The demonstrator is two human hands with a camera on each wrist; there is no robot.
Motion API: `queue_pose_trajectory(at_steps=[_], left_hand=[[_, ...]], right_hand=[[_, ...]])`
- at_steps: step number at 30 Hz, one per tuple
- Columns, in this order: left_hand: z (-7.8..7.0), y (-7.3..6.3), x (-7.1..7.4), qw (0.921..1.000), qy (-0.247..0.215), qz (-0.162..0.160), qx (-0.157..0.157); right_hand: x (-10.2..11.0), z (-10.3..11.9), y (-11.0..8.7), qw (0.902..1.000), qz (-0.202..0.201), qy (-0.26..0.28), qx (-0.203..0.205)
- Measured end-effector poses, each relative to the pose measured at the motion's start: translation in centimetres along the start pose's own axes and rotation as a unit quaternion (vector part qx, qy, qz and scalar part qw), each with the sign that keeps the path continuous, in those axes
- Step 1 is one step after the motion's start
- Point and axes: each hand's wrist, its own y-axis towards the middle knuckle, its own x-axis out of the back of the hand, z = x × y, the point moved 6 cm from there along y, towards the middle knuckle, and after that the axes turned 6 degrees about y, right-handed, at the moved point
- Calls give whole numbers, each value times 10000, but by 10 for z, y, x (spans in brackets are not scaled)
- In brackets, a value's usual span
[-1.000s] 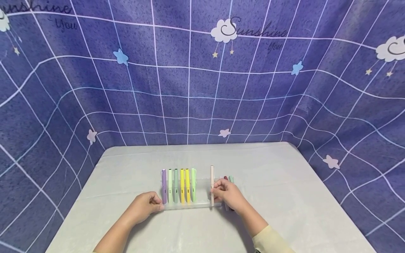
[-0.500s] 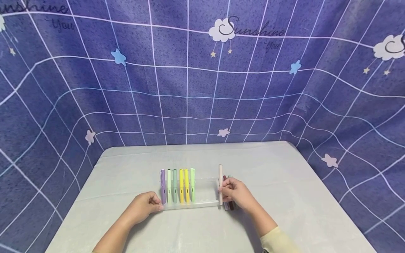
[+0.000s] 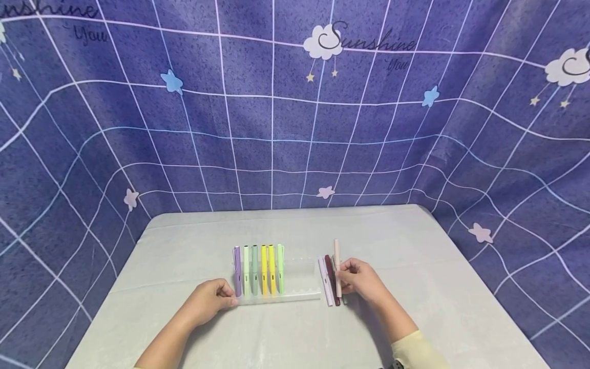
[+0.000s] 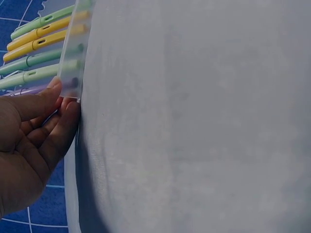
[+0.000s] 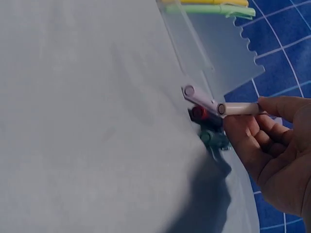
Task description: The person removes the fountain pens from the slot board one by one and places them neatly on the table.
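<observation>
My left hand (image 3: 212, 300) pinches the front left corner of a clear plastic pen rack (image 3: 301, 296), thumb on top in the left wrist view. In the rack's left part stands a row of capped pens: purple (image 3: 237, 274), pale green (image 3: 246, 271), grey-green (image 3: 255, 271), two yellow ones (image 3: 268, 269) and a light green one (image 3: 280, 271). Right of the rack, my right hand (image 3: 364, 281) holds a pale pink pen (image 3: 337, 256) between thumb and fingers. Below it lie a lilac pen (image 5: 199, 97), a dark red pen (image 5: 204, 115) and a green pen (image 5: 213, 138).
A pale grey cloth covers the table (image 3: 276, 338). Blue curtain (image 3: 295, 154) with a white grid, clouds and stars encloses it at the back and both sides. The rack's right part holds no pens and shows a notched back edge in the right wrist view.
My right hand has carried the pale pink pen rightward from over the rack to above the loose pens. The lilac pen now shows fully. My left hand stays at the rack's corner.
</observation>
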Motion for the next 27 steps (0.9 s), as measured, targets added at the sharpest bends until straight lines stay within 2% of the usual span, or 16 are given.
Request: queue_pose_trajectory(at_steps=[12, 18, 22, 27], left_hand=[[-1, 0, 0, 10000, 54, -32, -5], [-1, 0, 0, 10000, 43, -48, -4], [-2, 0, 1, 10000, 23, -58, -12], [-2, 0, 1, 10000, 31, -57, -36]], right_hand=[[24, -12, -4, 9975, -233, -550, -383], [26, -20, -4, 9909, -387, -1141, -603], [26, -22, -3, 9854, -544, -1485, -628], [24, -21, -2, 9812, -554, -1747, -606]])
